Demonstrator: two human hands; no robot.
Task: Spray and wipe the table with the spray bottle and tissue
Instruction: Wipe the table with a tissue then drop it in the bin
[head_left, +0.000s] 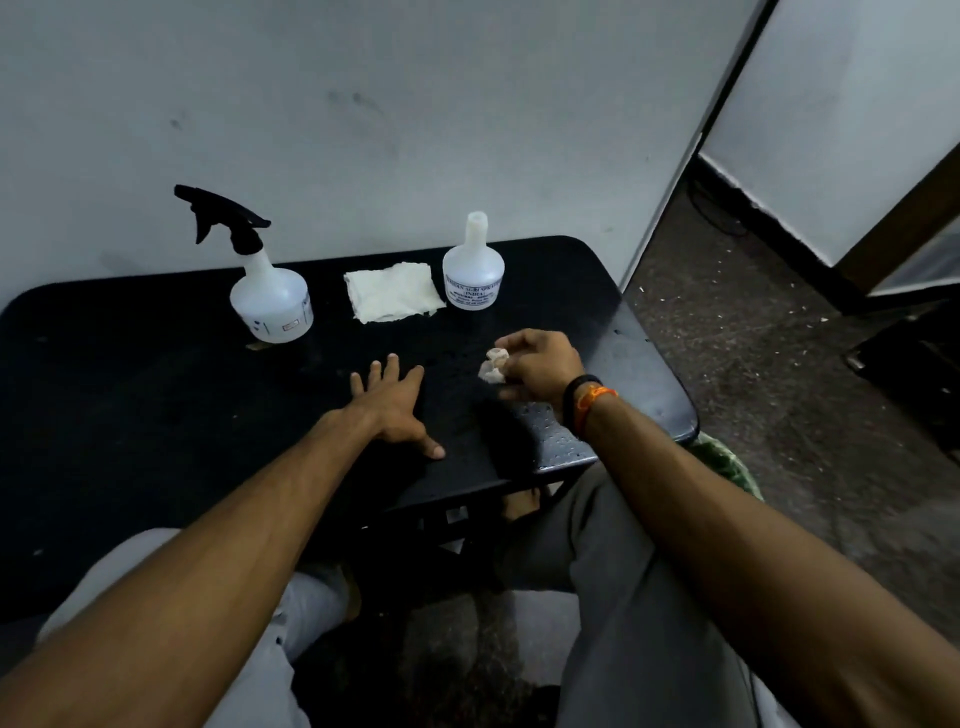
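A black table (130, 405) stands against a white wall. On its far side a clear spray bottle (270, 296) with a black trigger head stands upright. To the right of it lies a folded white tissue (392, 291). My left hand (392, 402) rests flat on the table's middle, fingers spread, holding nothing. To its right, my right hand (540, 366) hovers just above the table, its fingers closed on a small crumpled tissue wad (493, 366). Small droplets speckle the surface around both hands.
A second clear bottle (472, 275) with no spray head stands right of the folded tissue. The table's right edge drops to a speckled floor (779, 389). A green object (727, 462) lies below the table's right corner. My knees sit under the near edge.
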